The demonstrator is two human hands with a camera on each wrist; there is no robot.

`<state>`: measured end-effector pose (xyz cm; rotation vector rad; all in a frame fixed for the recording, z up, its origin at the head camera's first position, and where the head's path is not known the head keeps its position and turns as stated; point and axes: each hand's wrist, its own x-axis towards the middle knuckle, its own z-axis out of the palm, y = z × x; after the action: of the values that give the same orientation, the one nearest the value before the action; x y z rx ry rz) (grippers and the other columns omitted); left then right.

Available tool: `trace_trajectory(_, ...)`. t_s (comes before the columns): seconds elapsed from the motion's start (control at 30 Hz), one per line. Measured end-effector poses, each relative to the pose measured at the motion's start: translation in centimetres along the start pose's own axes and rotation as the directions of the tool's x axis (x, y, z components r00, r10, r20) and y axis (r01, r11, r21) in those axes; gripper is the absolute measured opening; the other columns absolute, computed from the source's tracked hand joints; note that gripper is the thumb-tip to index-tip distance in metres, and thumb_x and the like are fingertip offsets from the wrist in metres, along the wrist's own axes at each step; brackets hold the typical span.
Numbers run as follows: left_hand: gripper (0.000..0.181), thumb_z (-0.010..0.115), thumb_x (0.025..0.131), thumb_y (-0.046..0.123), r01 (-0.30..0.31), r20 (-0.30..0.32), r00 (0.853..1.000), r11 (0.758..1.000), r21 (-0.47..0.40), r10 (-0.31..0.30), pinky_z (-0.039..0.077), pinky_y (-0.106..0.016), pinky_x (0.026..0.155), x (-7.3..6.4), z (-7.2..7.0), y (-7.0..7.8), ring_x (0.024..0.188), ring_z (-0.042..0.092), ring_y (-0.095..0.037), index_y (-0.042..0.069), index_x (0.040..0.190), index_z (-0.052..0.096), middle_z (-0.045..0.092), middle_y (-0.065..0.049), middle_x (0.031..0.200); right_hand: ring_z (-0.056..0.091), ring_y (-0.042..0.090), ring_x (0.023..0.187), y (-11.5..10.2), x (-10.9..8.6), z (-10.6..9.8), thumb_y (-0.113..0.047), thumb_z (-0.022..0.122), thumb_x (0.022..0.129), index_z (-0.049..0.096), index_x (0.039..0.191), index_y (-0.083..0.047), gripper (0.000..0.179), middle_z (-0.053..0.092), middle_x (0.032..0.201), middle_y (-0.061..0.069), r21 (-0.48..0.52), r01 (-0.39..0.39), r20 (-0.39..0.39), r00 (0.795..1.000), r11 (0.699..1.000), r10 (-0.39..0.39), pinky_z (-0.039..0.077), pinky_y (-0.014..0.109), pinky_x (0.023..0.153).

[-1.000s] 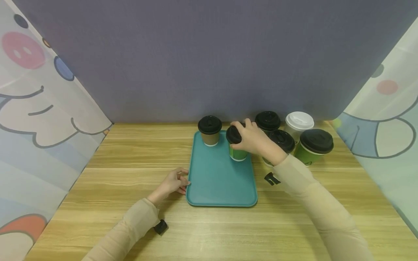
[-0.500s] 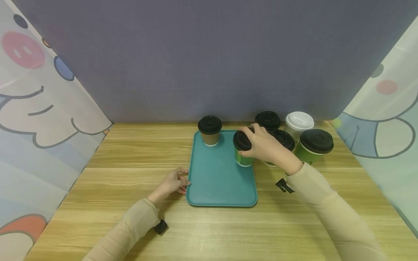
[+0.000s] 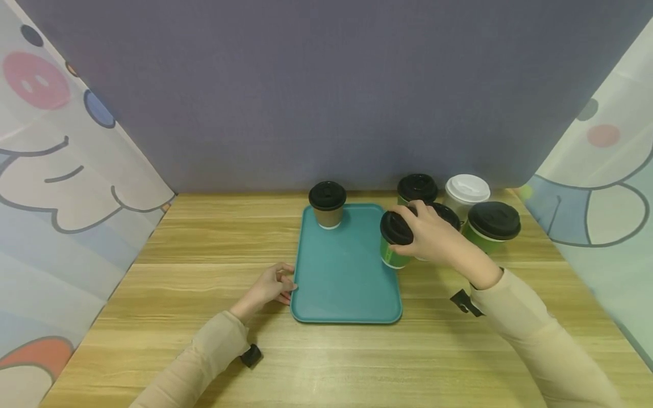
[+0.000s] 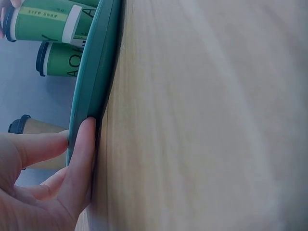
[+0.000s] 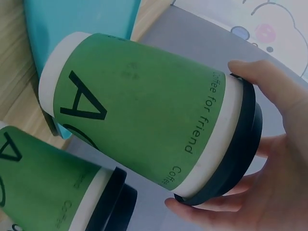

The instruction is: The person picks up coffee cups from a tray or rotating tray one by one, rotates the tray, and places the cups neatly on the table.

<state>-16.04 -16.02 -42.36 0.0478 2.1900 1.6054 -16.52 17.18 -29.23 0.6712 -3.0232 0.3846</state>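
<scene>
My right hand (image 3: pixel 433 235) grips a green paper cup (image 5: pixel 139 110) around its black lid (image 3: pixel 395 229). The cup is upright over the tray's right edge. In the right wrist view, thumb and fingers reach around the lid rim, and the white base overlaps the tray. My left hand (image 3: pixel 267 286) pinches the left edge of the teal tray (image 3: pixel 342 289), with fingers on either side of the rim (image 4: pixel 89 86) in the left wrist view. At the tray's back left corner stands a smaller brown cup (image 3: pixel 329 217) with a black lid.
Right of the tray stand several lidded cups: a black-lidded one (image 3: pixel 417 187) at the back, a white-lidded cup (image 3: pixel 466 190), a green cup (image 3: pixel 492 224) and another (image 5: pixel 53 178) partly behind my right hand. A grey panel (image 3: pixel 326 96) rises behind the wooden table (image 3: pixel 214 238).
My right hand has carried the green cup rightward and a little nearer, from over the tray's interior to its right edge. My left hand and the tray have stayed still.
</scene>
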Motion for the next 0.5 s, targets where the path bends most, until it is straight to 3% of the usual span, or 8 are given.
trace_trajectory(0.5, 0.043, 0.054, 0.083, -0.003, -0.008, -0.004, 1.0, 1.0, -0.001, 0.008, 0.055, -0.034, 0.051, 0.1, 0.1, -0.1, 0.053, 0.053, -0.017, -0.01, 0.122, 0.037, 0.054, -0.013, 0.075, 0.043, 0.045, 0.1, 1.4, -3.6, -0.5, -0.03, 0.072, 0.071, 0.036, 0.129, -0.009, 0.07, 0.036, 0.116, 0.028, 0.009, 0.064, -0.119, 0.991, 0.998, -0.062, 0.047, 0.054, 0.07)
